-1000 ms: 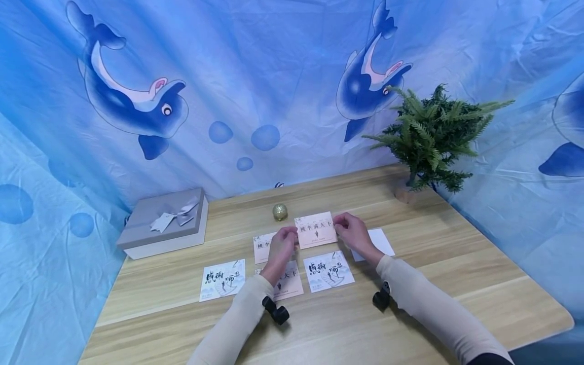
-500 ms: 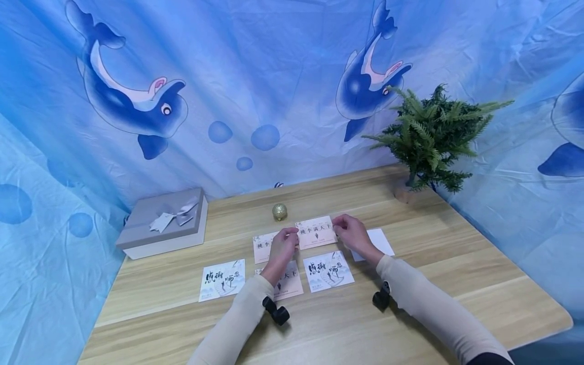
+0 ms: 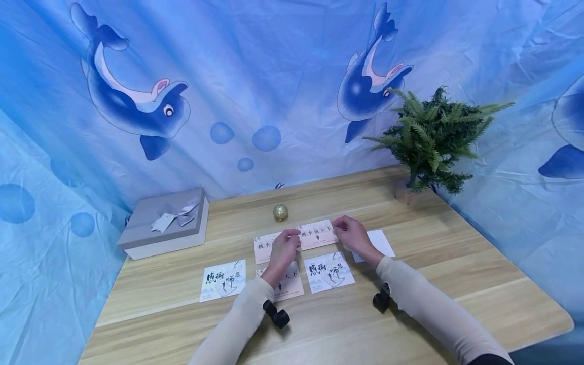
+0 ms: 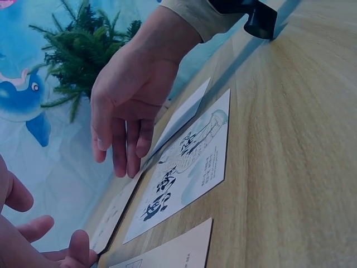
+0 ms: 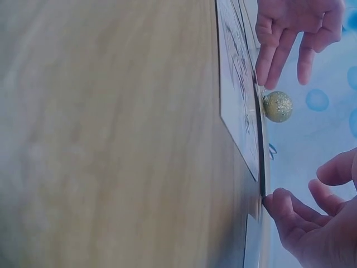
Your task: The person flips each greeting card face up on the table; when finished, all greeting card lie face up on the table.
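Observation:
A cream card (image 3: 318,238) with a row of dark characters lies on the table in the head view, between both hands. My left hand (image 3: 285,248) has its fingertips at the card's left edge. At the opposite edge, the fingertips of my right hand (image 3: 355,235) touch down. Both wrist views show loosely extended fingers, with thumbs apart from them; neither hand grips the card. Another cream card (image 3: 264,246) is partly behind the left hand, and a third (image 3: 292,286) is partly covered by the left wrist. A white-and-blue card (image 3: 329,272) lies just in front.
Another white-and-blue card (image 3: 222,280) lies to the left, and a blank white card (image 3: 379,242) under the right wrist. Behind are a glittery gold ball (image 3: 280,213), a grey gift box (image 3: 166,220) with a bow, and a small artificial fir tree (image 3: 433,134).
The cream card between the hands has come down from a raised tilt to flat on the table. Fingers have let go of its edges; the hands have barely shifted.

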A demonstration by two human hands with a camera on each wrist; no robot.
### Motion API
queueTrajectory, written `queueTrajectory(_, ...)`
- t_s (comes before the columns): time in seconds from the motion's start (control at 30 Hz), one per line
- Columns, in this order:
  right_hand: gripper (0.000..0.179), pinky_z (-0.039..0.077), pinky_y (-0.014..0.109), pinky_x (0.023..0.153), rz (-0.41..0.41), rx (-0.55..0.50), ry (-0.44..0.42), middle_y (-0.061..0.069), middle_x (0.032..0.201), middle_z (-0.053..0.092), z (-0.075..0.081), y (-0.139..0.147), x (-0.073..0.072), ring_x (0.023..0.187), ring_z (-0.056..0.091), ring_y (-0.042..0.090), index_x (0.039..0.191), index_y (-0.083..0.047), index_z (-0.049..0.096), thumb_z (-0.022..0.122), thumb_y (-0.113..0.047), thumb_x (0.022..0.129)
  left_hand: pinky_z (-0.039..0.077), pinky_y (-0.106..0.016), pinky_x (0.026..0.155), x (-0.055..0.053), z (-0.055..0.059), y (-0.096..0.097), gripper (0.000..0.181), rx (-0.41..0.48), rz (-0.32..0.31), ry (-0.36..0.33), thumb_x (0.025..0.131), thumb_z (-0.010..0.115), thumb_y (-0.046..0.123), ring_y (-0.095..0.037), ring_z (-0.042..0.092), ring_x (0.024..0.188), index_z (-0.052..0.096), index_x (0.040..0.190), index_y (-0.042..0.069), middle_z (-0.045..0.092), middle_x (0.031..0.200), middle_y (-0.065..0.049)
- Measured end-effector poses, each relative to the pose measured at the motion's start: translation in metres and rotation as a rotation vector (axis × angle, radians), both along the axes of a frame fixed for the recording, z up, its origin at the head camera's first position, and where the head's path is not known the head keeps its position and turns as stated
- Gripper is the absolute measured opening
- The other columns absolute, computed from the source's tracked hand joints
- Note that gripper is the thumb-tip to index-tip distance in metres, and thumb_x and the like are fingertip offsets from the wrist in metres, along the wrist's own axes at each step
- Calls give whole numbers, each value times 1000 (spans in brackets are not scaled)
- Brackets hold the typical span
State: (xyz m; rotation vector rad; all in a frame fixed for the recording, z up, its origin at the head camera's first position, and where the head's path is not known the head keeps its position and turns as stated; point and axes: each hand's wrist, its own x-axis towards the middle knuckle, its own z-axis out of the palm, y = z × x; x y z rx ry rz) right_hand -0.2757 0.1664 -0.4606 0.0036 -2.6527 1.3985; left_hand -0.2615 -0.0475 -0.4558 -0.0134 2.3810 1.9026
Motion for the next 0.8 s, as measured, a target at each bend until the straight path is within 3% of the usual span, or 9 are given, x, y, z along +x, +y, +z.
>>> queueTrajectory(0.57, 21, 52, 40, 83, 4, -9, -16, 11, 104, 67, 0, 2, 1, 95, 62, 25, 112, -5, 66, 59, -11, 93, 56, -37, 83, 3, 3, 2, 34, -16, -15, -4, 96, 47, 19, -29, 60, 105, 60, 124, 6, 61, 121, -20)
queueTrajectory(0.8, 22, 53, 40, 84, 19, -18, -9, 12, 105, 67, 0, 1, 3, 96, 62, 26, 112, -4, 66, 60, -11, 92, 54, -33, 77, 4, 6, 3, 35, -51, -19, 14, 95, 47, 19, -29, 62, 95, 61, 124, 6, 61, 124, -17)
